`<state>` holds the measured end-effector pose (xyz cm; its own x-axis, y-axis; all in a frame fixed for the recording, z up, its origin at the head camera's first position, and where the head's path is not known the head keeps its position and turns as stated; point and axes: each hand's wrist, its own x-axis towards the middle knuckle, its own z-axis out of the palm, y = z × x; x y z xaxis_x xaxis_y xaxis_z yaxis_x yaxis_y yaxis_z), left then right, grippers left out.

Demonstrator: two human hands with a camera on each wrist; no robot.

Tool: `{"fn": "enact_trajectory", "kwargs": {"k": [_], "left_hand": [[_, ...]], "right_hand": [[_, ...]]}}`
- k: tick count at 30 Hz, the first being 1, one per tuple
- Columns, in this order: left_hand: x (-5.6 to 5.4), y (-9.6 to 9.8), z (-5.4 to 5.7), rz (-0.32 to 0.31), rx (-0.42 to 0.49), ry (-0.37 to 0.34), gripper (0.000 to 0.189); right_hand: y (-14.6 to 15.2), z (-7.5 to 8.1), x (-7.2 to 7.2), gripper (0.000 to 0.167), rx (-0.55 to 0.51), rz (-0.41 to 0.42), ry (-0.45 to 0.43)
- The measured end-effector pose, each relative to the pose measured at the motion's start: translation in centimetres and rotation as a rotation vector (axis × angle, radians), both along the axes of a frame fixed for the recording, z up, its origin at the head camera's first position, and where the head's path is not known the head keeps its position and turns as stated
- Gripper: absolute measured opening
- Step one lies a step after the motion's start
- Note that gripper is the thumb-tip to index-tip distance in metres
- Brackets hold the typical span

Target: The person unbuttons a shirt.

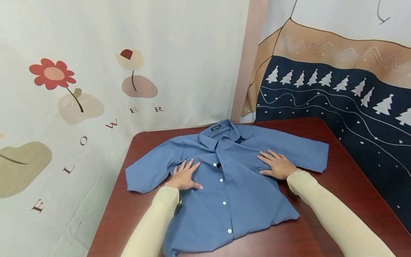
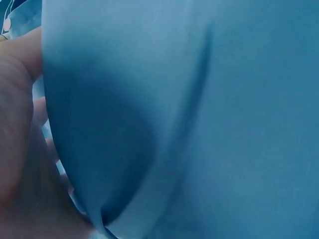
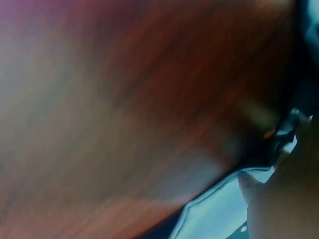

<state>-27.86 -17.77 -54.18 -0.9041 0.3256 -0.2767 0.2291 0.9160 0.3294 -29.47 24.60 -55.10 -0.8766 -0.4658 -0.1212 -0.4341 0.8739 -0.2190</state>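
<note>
A blue short-sleeved shirt (image 1: 247,192) with white buttons lies front up on the table, collar at the far side and sleeves spread to both sides. My left hand (image 1: 185,177) rests on its chest by the left sleeve, fingers straight and spread. On the other side my right hand (image 1: 277,165) lies with extended fingers on the chest below the right sleeve. In the left wrist view a fold of blue cloth (image 2: 239,119) covers most of the picture, with part of the left hand (image 2: 20,114) at the edge. The right wrist view catches the shirt's edge (image 3: 209,214) beside the hand.
The shirt lies on a reddish-brown wooden table (image 1: 112,217) with rounded far corners. Behind it hangs a white curtain (image 1: 192,53) printed with flowers and letters. A dark blue panel (image 1: 321,96) with white trees hangs at the right.
</note>
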Motion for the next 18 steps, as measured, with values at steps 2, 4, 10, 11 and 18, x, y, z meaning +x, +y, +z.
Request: {"fn": "enact_trajectory", "kwargs": {"k": [2, 4, 10, 11, 18], "left_hand": [[0.0, 0.0, -0.1, -0.003, -0.013, -0.002, 0.101], [0.1, 0.2, 0.0, -0.017, -0.027, 0.044, 0.101], [2.3, 4.6, 0.5, -0.276, 0.002, 0.402, 0.075], [3.0, 5.9, 0.6, -0.348, 0.017, 0.437, 0.070], [7.6, 13.4, 0.8, -0.733, -0.022, 0.310, 0.073]], "right_hand": [[0.5, -0.2, -0.4, 0.076, 0.020, -0.029, 0.008], [0.7, -0.2, -0.9, 0.077, 0.042, -0.055, 0.030], [0.2, 0.3, -1.3, 0.074, 0.061, -0.085, 0.076], [0.1, 0.4, -1.2, 0.073, 0.059, -0.086, 0.086], [-1.0, 0.1, 0.1, 0.068, 0.014, -0.015, 0.196]]}}
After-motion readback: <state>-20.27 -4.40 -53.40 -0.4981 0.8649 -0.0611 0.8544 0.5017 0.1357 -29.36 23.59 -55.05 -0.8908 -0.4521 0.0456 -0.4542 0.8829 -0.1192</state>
